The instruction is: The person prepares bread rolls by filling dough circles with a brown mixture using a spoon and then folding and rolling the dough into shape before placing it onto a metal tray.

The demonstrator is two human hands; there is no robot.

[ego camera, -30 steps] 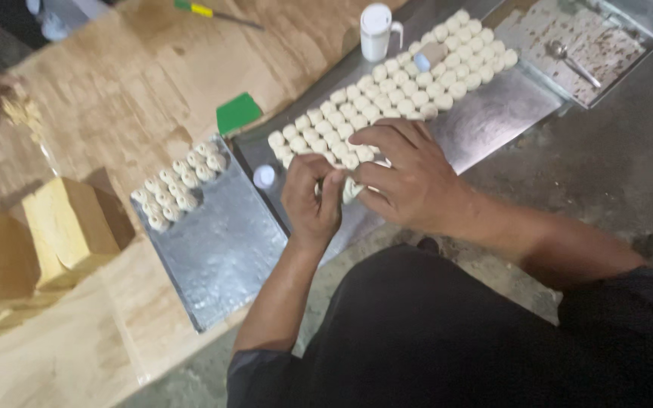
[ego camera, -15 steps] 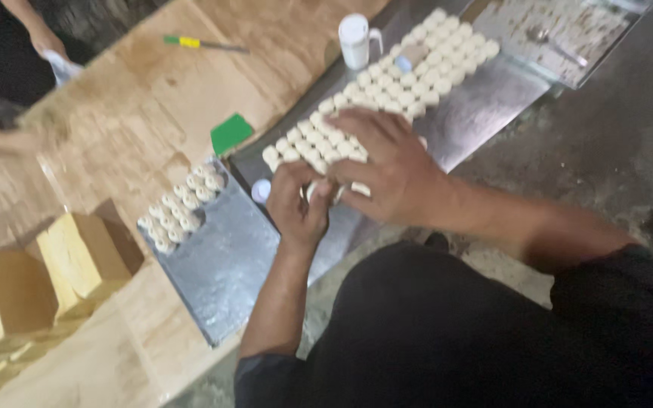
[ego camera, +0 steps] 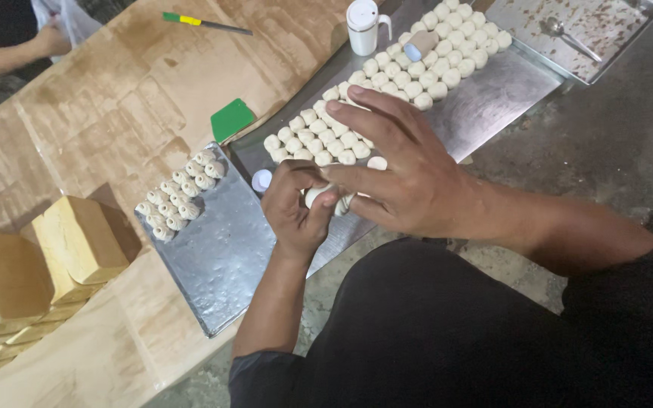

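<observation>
Over metal tray [ego camera: 493, 91], hands [ego camera: 345, 198] apparently pinch dough piece [ego camera: 317, 196].

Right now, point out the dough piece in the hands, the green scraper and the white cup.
dough piece [ego camera: 319, 196], head view, pale end showing between the fingers.
green scraper [ego camera: 231, 119], head view, middle of its flat blade.
white cup [ego camera: 362, 29], head view, side wall below the lid.
</observation>
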